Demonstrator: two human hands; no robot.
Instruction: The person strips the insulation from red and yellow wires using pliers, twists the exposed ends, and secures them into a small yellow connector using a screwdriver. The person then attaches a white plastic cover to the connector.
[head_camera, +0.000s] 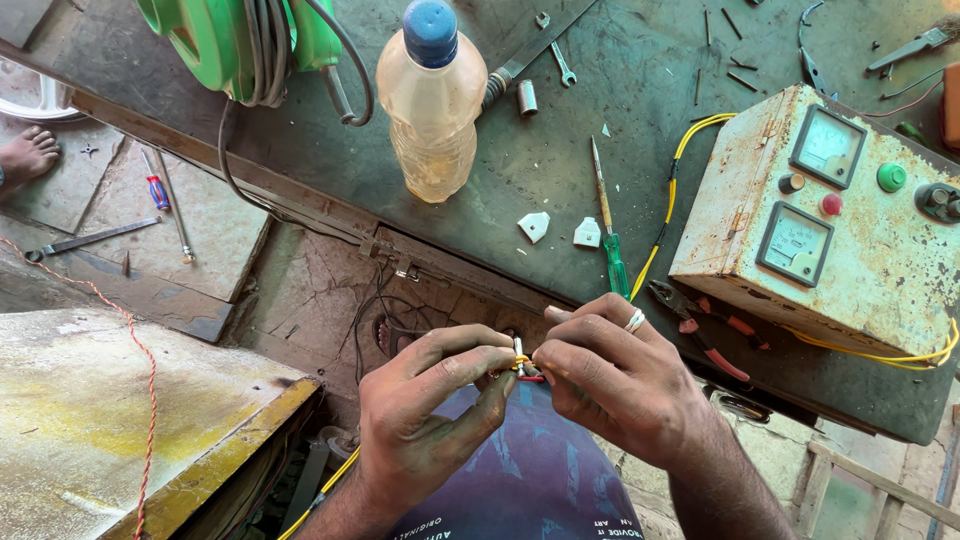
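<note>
My left hand (430, 410) and my right hand (615, 375) meet at the fingertips in front of me. Together they pinch a small plug part with metal pins and red and yellow wire ends (522, 365). A yellow cable (318, 495) runs down from under my left wrist. A ring sits on a finger of my right hand. Just beyond my right hand lie a green-handled screwdriver (610, 235) and red-handled pliers (705, 330) on the dark workbench (560, 150). Two white plug cover pieces (560, 229) lie near the screwdriver.
A rusty metal box with two meters and buttons (825, 220) stands at right, yellow wires leaving it. A plastic bottle with blue cap (432, 105) and a green cable reel (235, 35) stand at the bench's far side. Wrenches, nails and tools lie scattered. Another person's foot (25, 155) shows at left.
</note>
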